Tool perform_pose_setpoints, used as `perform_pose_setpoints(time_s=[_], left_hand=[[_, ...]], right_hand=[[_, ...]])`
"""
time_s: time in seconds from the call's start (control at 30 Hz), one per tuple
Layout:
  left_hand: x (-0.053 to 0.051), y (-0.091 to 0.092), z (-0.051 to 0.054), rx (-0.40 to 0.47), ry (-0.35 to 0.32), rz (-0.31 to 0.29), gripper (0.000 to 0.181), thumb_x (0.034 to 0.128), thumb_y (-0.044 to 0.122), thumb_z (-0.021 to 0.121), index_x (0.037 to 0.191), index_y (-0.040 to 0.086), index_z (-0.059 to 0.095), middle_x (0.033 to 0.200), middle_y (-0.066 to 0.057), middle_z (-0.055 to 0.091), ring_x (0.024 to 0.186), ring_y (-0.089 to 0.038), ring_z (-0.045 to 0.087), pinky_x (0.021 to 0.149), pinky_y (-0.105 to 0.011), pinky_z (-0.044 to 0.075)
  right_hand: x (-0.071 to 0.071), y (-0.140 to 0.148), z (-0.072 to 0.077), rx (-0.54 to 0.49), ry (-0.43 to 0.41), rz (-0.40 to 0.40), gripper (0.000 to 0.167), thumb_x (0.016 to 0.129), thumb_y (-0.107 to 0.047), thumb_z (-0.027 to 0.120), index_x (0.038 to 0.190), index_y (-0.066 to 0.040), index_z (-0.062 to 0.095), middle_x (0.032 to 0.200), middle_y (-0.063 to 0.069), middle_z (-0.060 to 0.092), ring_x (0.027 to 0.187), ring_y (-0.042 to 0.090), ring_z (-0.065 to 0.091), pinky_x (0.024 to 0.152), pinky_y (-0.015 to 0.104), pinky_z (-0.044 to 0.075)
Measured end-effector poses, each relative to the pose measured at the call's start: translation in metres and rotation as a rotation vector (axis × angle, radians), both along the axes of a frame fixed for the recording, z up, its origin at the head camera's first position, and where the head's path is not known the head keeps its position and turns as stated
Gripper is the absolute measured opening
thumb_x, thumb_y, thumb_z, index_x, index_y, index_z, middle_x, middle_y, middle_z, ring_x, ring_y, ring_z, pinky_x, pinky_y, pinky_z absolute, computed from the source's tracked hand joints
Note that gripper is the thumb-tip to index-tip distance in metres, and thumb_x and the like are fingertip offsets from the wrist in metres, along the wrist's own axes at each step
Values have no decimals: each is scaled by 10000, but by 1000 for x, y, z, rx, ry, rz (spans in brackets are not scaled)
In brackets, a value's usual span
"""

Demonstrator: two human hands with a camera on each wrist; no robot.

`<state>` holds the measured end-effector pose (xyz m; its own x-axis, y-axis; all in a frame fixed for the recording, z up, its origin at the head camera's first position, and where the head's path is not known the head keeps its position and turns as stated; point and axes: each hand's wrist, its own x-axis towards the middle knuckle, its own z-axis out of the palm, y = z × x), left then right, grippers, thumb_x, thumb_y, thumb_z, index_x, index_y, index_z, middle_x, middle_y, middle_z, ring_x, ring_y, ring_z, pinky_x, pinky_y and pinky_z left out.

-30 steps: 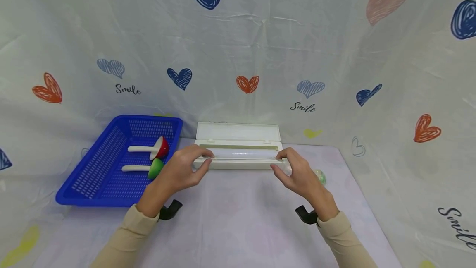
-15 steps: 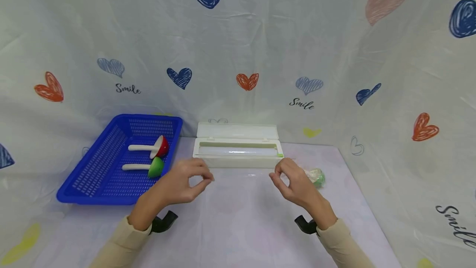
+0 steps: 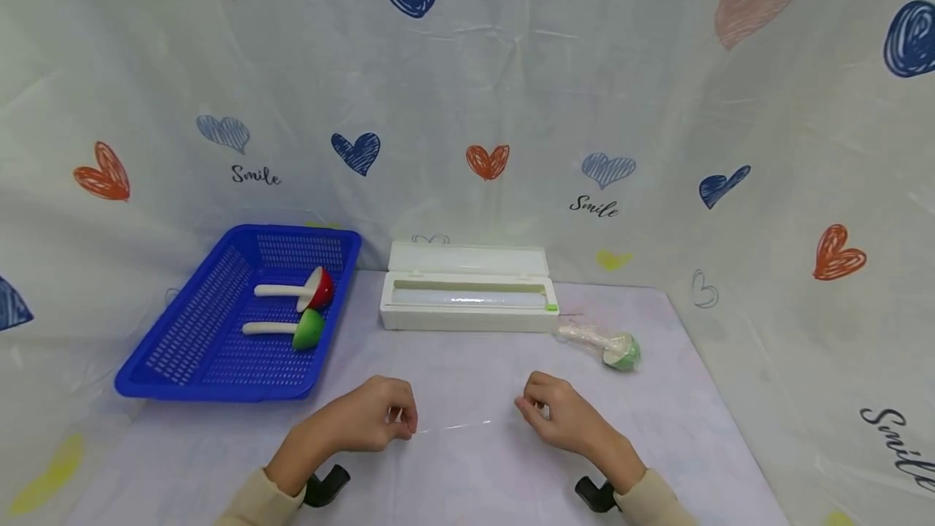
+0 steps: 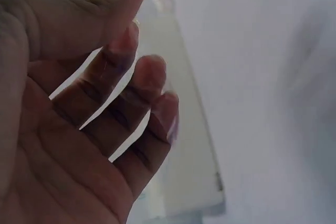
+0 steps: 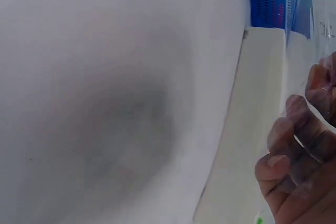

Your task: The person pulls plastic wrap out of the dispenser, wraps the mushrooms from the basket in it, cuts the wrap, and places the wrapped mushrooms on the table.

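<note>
A clear film (image 3: 463, 426), seen mostly as a thin glint, stretches between both hands in front of the white box. My left hand (image 3: 368, 416) pinches its left end between thumb and forefinger; in the left wrist view the other fingers of that hand (image 4: 94, 93) are loosely curled behind the film. My right hand (image 3: 573, 420) pinches the right end. Through the film, the right wrist view shows the curled fingers of this hand (image 5: 304, 145). The white box (image 3: 467, 318) lies behind the hands, lid raised, with a film roll (image 3: 467, 298) inside.
A blue basket (image 3: 212, 388) at the left holds a red-capped mushroom toy (image 3: 319, 289) and a green-capped one (image 3: 308, 330). Right of the box lies a film-wrapped green-capped mushroom toy (image 3: 622, 351). A patterned curtain (image 3: 526, 104) hangs behind the table.
Both hands have moved from the box's front toward the near side of the table, drawing the film with them. The wrapped toy, partly covered before, now shows fully.
</note>
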<state>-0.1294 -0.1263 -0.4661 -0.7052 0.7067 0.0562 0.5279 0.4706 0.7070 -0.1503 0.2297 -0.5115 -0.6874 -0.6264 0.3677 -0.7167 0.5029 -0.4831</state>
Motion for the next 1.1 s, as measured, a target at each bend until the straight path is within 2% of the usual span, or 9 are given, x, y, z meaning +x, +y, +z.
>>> perform_pose_setpoints(time_s=[0.23,0.33,0.43,0.57,0.63,0.77,0.87,0.97,1.1], left_hand=[[-2,5,-37,-57,-71,61,209,805,-24,789,735,156,708,670,160,552,628,41,456,570,-188,436],[-5,4,-51,-76,-125,83,156,848,27,776,773,150,717,675,154,555,625,32,468,573,-195,442],[-6,4,-57,-78,-156,144,104,905,101,758,820,146,718,670,135,562,612,21,479,571,-208,440],[-3,5,-58,-114,-105,240,114,927,193,756,820,167,728,634,143,562,600,13,469,657,-249,398],[-2,4,-57,-130,-118,251,123,926,227,760,816,174,745,637,151,574,609,7,480,666,-255,402],[1,-3,-57,-100,-230,213,158,938,245,749,821,140,766,644,121,608,603,-9,499,596,-228,433],[3,-10,-57,-72,-292,177,192,946,241,741,796,124,757,629,100,615,577,-6,497,543,-210,432],[4,-16,-53,-61,-316,145,221,957,274,732,788,133,750,630,92,629,574,7,503,546,-200,435],[-1,-24,-33,-14,-297,115,239,970,306,722,840,109,757,667,79,659,593,13,520,554,-201,458]], right_hand=[[-1,1,-32,138,-290,-27,436,1014,-206,652,614,-194,479,609,-174,380,568,-71,351,531,145,354],[-2,0,-36,170,-386,-61,433,1029,-278,639,624,-209,502,592,-178,402,559,-59,369,538,161,363],[-4,-2,-35,173,-435,-101,411,1024,-296,643,635,-213,537,587,-173,438,557,-45,393,542,177,376],[-5,-1,-29,206,-488,-132,389,1010,-265,654,637,-210,558,586,-167,451,564,-38,408,551,179,373],[-4,1,-26,219,-505,-136,393,1001,-246,665,628,-199,550,579,-161,443,560,-34,406,546,179,363],[-2,4,-19,236,-545,-123,411,976,-218,690,605,-194,516,556,-150,414,541,-24,393,523,175,335],[-3,9,-9,280,-619,-97,426,973,-235,692,597,-200,495,555,-141,416,532,-9,391,511,178,323],[-10,16,2,284,-673,-95,404,979,-252,685,613,-172,535,572,-122,465,534,15,416,504,192,338],[-23,20,6,210,-601,-130,291,978,-249,691,718,-136,626,643,-110,544,584,14,465,539,203,390]])
